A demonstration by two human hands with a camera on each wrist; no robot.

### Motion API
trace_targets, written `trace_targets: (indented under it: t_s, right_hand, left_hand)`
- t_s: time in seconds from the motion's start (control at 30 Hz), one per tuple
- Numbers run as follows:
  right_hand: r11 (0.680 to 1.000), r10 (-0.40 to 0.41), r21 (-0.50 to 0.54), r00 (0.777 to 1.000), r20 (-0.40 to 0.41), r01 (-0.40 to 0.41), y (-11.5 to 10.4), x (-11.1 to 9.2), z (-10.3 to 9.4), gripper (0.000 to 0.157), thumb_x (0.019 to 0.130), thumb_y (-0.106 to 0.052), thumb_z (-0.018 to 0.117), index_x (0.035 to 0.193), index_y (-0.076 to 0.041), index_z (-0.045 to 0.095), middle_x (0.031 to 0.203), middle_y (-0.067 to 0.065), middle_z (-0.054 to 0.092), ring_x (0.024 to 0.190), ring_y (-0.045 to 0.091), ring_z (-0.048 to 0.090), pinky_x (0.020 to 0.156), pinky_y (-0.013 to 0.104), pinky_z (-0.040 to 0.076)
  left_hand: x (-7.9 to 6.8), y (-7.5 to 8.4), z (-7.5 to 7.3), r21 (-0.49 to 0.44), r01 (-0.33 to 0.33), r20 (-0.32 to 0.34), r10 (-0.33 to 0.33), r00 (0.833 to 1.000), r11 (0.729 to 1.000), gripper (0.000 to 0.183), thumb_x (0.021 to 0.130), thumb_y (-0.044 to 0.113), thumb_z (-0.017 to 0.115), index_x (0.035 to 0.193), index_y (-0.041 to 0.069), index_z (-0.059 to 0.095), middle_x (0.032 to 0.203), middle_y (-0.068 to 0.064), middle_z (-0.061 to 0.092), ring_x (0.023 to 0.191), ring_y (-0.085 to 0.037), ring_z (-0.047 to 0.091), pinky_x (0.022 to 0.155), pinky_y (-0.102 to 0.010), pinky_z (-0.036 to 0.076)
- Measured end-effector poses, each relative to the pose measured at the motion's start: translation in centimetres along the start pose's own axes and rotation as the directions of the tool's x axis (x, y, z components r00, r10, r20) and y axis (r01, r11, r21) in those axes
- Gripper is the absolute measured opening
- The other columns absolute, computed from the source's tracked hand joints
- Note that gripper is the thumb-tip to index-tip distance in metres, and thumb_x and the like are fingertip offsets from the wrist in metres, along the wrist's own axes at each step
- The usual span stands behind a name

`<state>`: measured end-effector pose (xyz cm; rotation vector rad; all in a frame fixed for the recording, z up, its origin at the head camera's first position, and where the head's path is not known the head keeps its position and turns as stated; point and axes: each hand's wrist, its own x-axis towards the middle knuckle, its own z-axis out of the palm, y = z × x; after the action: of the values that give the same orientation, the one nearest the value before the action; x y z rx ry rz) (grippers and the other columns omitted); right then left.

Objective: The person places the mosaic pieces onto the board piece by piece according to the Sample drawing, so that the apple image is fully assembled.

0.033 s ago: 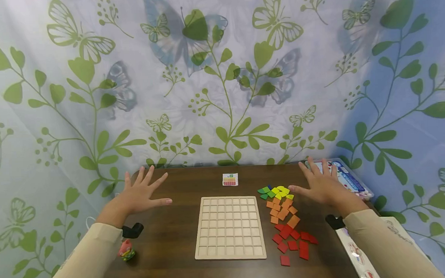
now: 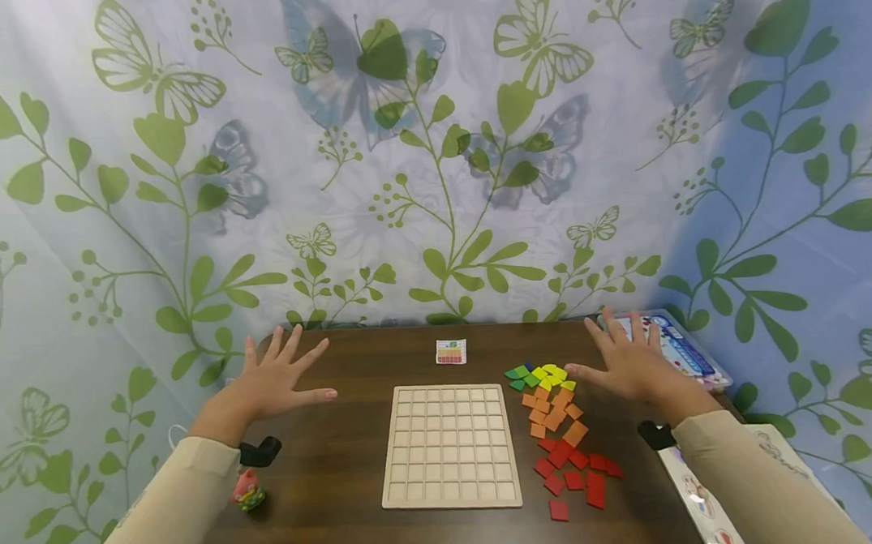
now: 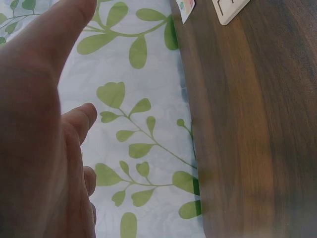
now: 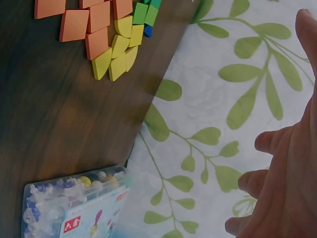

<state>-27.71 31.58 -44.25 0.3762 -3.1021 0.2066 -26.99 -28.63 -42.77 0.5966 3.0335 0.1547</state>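
Note:
My left hand (image 2: 273,386) hovers over the left side of the table, fingers spread and holding nothing. On the other side, my right hand (image 2: 628,367) is held up with its fingers spread too, its thumb close to the yellow tiles (image 2: 550,377) in the head view. A pale wooden grid board (image 2: 449,448), its square cells bare, lies between the hands. To its right are orange tiles (image 2: 555,418), red tiles (image 2: 595,490), green tiles (image 2: 517,373) and a bit of blue. Behind the board lies a small printed card (image 2: 450,352).
A pink and green figurine (image 2: 248,491) stands at the left below the wrist. A clear plastic case (image 4: 74,203) of small beads sits at the back right corner. A flat white box (image 2: 697,488) lies along the right edge. A leaf-patterned curtain (image 2: 431,167) hangs behind the dark table.

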Motion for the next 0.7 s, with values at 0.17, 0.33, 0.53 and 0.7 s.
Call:
trace_targets:
  t_s: [0.17, 0.33, 0.53, 0.7]
  right_hand:
    - [1.0, 0.003, 0.019, 1.0, 0.005, -0.004, 0.1, -0.2, 0.3, 0.114, 0.093, -0.082, 0.05, 0.166, 0.0, 0.023, 0.167, 0.037, 0.004, 0.144, 0.07, -0.009, 0.104, 0.084, -0.014]
    - [0.999, -0.008, 0.041, 1.0, -0.008, 0.008, 0.3, -0.3, 0.5, 0.112, 0.094, -0.08, 0.051, 0.166, 0.0, 0.023, 0.168, 0.037, 0.006, 0.143, 0.071, -0.01, 0.106, 0.083, -0.013]
    - [0.998, -0.027, 0.061, 0.999, -0.021, 0.028, 0.5, -0.7, 1.5, 0.11, 0.095, -0.078, 0.053, 0.166, 0.001, 0.024, 0.167, 0.037, 0.009, 0.145, 0.07, -0.005, 0.111, 0.081, -0.006]
    - [0.997, -0.056, 0.059, 0.997, -0.045, 0.059, 0.3, -1.0, 2.5, 0.107, 0.096, -0.073, 0.058, 0.164, 0.003, 0.028, 0.165, 0.04, 0.014, 0.146, 0.068, 0.004, 0.11, 0.083, 0.002]
  left_hand:
    - [-0.1, 0.0, 0.1, 0.006, -0.005, -0.005, 0.005, 1.0, 1.0, 0.102, 0.091, 0.086, 0.05, 0.169, 0.024, 0.028, 0.171, -0.029, 0.004, 0.153, -0.056, -0.002, 0.107, -0.081, -0.017]
    - [0.0, 0.1, 0.1, -0.006, -0.006, -0.012, 0.006, 1.0, 1.0, 0.101, 0.092, 0.084, 0.051, 0.17, 0.024, 0.028, 0.171, -0.03, 0.004, 0.153, -0.056, -0.002, 0.107, -0.081, -0.017]
    - [0.1, 0.5, 0.5, -0.01, -0.047, -0.037, 0.046, 0.998, 0.999, 0.099, 0.093, 0.081, 0.052, 0.169, 0.022, 0.028, 0.171, -0.03, 0.005, 0.154, -0.055, -0.001, 0.11, -0.08, -0.013]
    - [0.1, 1.4, 1.2, -0.04, -0.115, -0.074, 0.112, 0.991, 0.993, 0.097, 0.095, 0.077, 0.056, 0.168, 0.018, 0.032, 0.17, -0.03, 0.008, 0.154, -0.053, 0.001, 0.116, -0.073, -0.009]
